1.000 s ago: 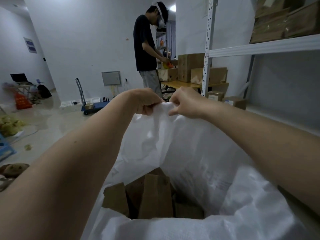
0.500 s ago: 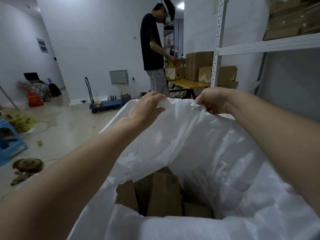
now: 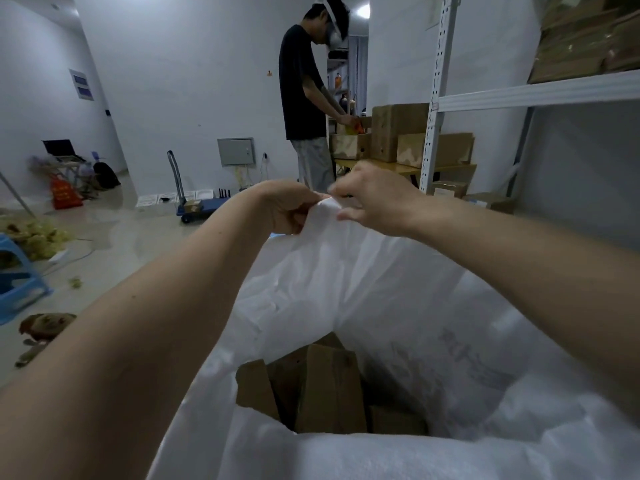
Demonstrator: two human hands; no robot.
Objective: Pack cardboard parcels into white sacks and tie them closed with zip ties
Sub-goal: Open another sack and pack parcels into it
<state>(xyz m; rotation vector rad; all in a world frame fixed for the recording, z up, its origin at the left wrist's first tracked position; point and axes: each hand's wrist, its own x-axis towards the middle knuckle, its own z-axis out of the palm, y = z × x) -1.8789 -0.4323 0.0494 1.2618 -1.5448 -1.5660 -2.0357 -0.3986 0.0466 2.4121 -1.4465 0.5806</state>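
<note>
faint grey print on white sack [image 3: 478,368], not legible

A person in a black T-shirt [image 3: 298,84] stands at a wooden table [image 3: 398,166]; a blue trolley [image 3: 199,206] sits by the wall, a blue stool [image 3: 17,282] nearby.

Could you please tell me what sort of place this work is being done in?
Probably a small stockroom or parcel-packing room: a metal shelving rack stacked with cardboard boxes, a blue platform trolley on the floor, and a white sack holding cardboard parcels.
</note>
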